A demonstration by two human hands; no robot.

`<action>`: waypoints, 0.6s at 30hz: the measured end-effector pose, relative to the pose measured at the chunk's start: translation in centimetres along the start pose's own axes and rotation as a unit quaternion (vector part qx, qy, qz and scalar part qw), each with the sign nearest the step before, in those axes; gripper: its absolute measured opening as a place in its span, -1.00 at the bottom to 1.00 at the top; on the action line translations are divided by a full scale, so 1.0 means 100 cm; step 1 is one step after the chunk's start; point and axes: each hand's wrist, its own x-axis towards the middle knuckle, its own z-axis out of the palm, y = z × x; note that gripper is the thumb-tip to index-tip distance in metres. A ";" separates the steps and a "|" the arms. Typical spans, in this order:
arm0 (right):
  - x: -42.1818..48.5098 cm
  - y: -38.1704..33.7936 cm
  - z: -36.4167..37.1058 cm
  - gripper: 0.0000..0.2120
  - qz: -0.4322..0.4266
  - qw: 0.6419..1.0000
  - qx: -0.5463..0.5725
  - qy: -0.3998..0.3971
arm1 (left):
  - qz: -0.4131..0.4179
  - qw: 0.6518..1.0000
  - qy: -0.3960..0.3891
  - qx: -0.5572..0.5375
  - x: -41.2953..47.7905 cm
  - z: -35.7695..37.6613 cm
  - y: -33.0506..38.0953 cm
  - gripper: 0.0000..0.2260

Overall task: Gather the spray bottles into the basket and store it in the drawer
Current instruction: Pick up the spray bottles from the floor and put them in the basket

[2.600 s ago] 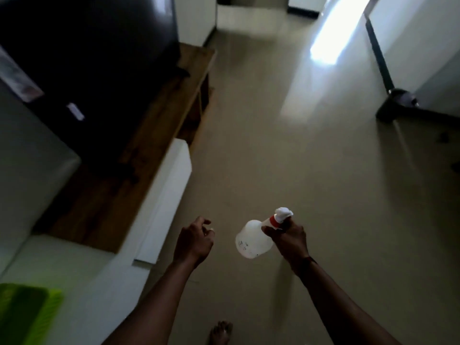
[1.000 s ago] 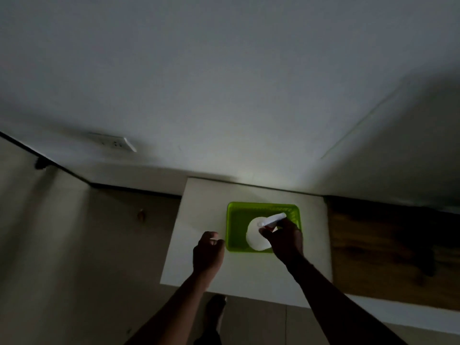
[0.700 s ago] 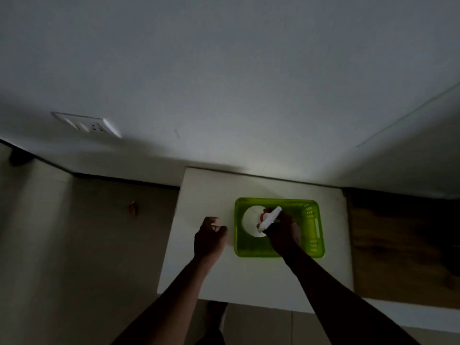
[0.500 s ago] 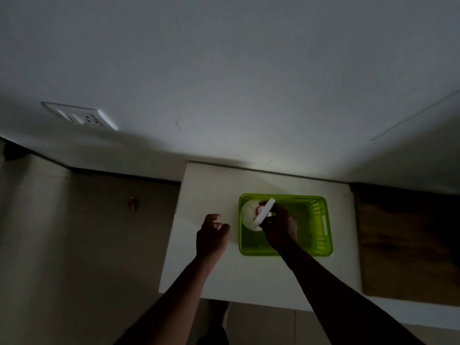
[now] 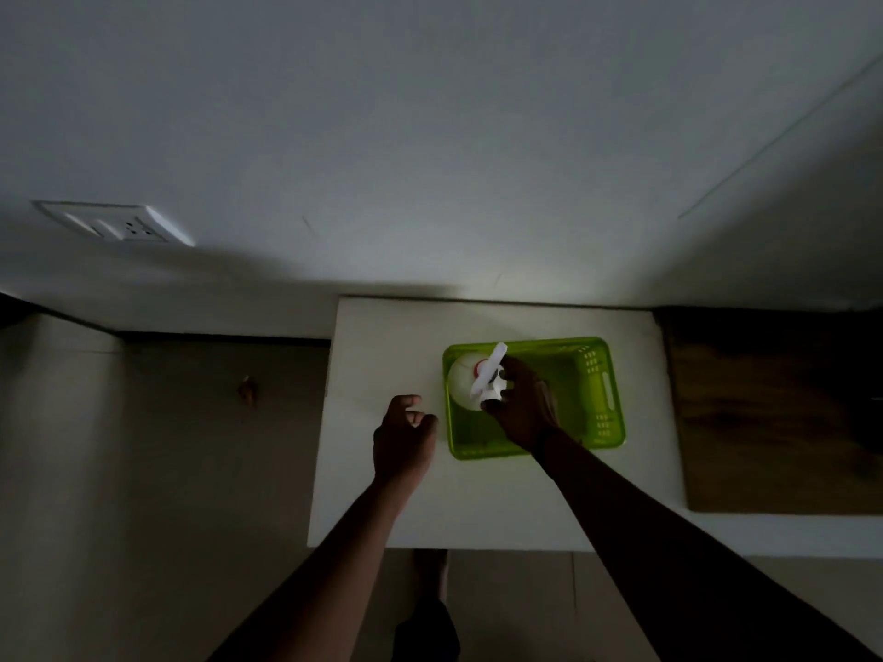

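Note:
A green plastic basket (image 5: 599, 398) sits on a white cabinet top (image 5: 382, 336) against the wall. Inside its left end stands a white spray bottle (image 5: 462, 382) with a red collar and white trigger head. My right hand (image 5: 523, 406) reaches into the basket with its fingers around the bottle's trigger head. My left hand (image 5: 403, 439) hovers over the cabinet top just left of the basket, fingers curled loosely with nothing in them. The scene is dim.
A white wall with a socket plate (image 5: 119, 226) rises behind the cabinet. A dark wooden surface (image 5: 774, 418) adjoins the cabinet on the right. Beige floor (image 5: 143, 470) lies to the left and below, where my foot shows.
I turned from the open floor to the cabinet, carrying the bottle. My right hand lowered it into the basket's left end and stood it upright. My left hand stayed beside the basket.

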 end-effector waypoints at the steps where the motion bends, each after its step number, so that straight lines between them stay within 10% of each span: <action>1: -0.003 0.002 -0.002 -0.38 0.002 1.000 0.000 0.001 | 0.003 1.000 0.001 0.004 -0.004 0.002 0.001 -0.68; 18: -0.138 0.126 -0.086 -0.42 0.119 0.978 0.141 0.098 | 0.125 0.973 -0.077 0.181 -0.105 0.081 -0.010 -0.81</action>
